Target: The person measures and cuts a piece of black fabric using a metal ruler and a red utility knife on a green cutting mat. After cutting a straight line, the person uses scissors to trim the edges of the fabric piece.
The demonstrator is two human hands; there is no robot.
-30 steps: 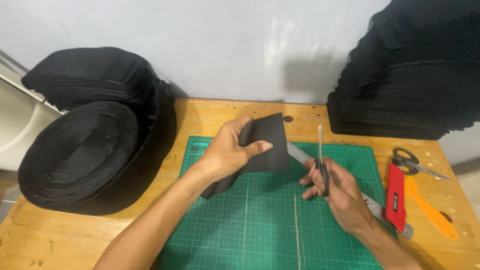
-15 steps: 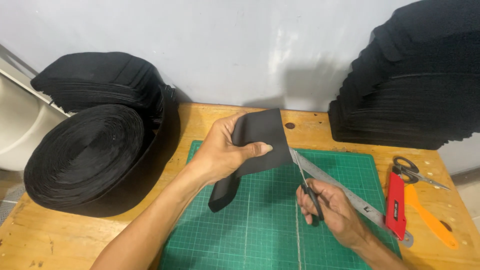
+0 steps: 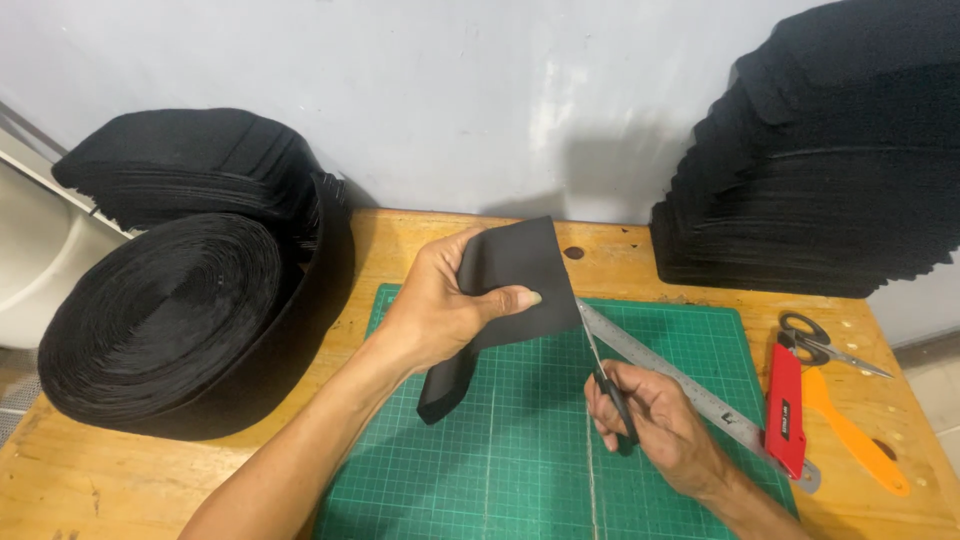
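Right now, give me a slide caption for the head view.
Left hand holds a folded black strip above a green cutting mat while the right hand brings scissors to its edge.

Bright, even indoor light fell from above; a soft shadow lay on the wall (image 3: 600, 170) at centre. Focus was sharp, edges slightly bowed.

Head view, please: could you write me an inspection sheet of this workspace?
Surface: wooden table with green cutting mat.
Job's things: black strap piece; scissors at its lower right edge.
Clutter: metal ruler, red utility knife, orange knife, spare scissors.
Grippers: left hand pinches strap; right hand grips scissors.
Cables: nothing seen.
Surroundings: black webbing roll, stacked black pieces, pale wall.
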